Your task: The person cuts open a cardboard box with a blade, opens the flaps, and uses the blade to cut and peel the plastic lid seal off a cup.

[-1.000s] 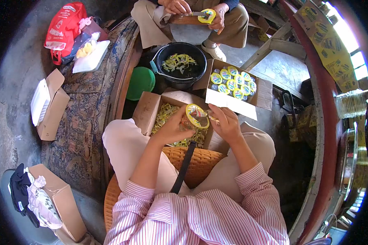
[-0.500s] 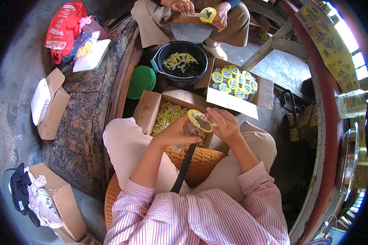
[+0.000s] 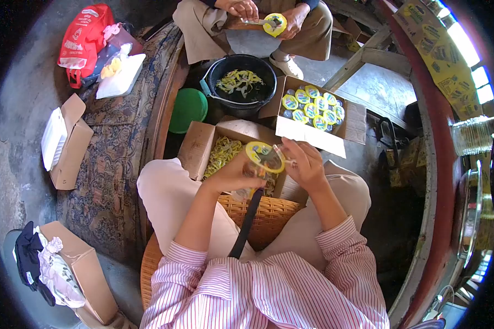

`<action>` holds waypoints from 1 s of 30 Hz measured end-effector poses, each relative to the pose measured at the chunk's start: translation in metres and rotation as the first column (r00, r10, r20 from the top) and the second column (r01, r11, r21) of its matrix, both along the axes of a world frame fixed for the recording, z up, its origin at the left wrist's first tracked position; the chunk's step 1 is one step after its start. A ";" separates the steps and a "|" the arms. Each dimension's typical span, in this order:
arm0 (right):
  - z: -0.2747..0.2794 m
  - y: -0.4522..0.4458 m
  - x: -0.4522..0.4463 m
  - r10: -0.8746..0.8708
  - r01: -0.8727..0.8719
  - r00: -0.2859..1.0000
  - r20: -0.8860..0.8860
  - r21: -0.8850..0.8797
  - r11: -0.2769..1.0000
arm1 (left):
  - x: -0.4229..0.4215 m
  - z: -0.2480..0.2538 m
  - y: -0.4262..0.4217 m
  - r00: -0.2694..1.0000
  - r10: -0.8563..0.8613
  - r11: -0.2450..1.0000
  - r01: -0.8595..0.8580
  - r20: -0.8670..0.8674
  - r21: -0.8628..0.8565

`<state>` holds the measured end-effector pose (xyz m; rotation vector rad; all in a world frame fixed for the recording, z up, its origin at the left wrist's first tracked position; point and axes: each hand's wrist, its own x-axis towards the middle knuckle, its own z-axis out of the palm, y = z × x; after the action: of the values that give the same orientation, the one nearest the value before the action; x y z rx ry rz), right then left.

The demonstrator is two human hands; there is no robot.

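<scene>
My left hand [image 3: 237, 174] is wrapped round a clear plastic cup [image 3: 264, 159] with a yellow printed rim, tilted with its top toward me. At the right edge of that rim, my right hand [image 3: 304, 164] has its fingers pinched together. Something small and pale shows at those fingertips, too blurred to name. Below the cup, a cardboard box [image 3: 198, 143] holds a heap of yellow strips [image 3: 223, 156]. A dark strap or handle [image 3: 248, 225] runs from under the cup toward my shirt.
Ahead, a black bucket [image 3: 244, 109] holds more yellow strips, beside a green lid [image 3: 189, 109]. An open box [image 3: 357, 123] of yellow-rimmed cups [image 3: 313, 107] stands to its right. Across from me, another person's hands [image 3: 293, 21] hold a yellow-rimmed cup and a thin tool.
The cup has shifted slightly and its top has turned more toward me. My right hand has moved slightly along the rim. The other person's cup has moved a little left and down.
</scene>
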<state>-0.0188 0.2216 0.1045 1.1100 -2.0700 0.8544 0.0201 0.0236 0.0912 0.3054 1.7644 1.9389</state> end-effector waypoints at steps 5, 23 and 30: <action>-0.004 0.003 -0.003 -0.029 0.026 0.998 0.061 0.051 0.998 | -0.002 0.001 0.000 0.954 0.152 0.973 -0.190 -0.260 -0.129; -0.014 0.004 0.000 -0.027 0.021 0.999 0.042 0.141 0.990 | 0.001 0.002 0.008 0.960 0.144 0.948 -0.204 -0.240 -0.244; -0.010 -0.001 0.001 -0.055 0.047 0.996 0.068 0.121 0.992 | -0.001 0.006 0.011 0.878 0.162 0.881 -0.334 -0.449 -0.335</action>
<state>-0.0179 0.2206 0.0944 1.0977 -2.2235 0.7642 0.0193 0.0348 0.0968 0.3654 2.5477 1.6948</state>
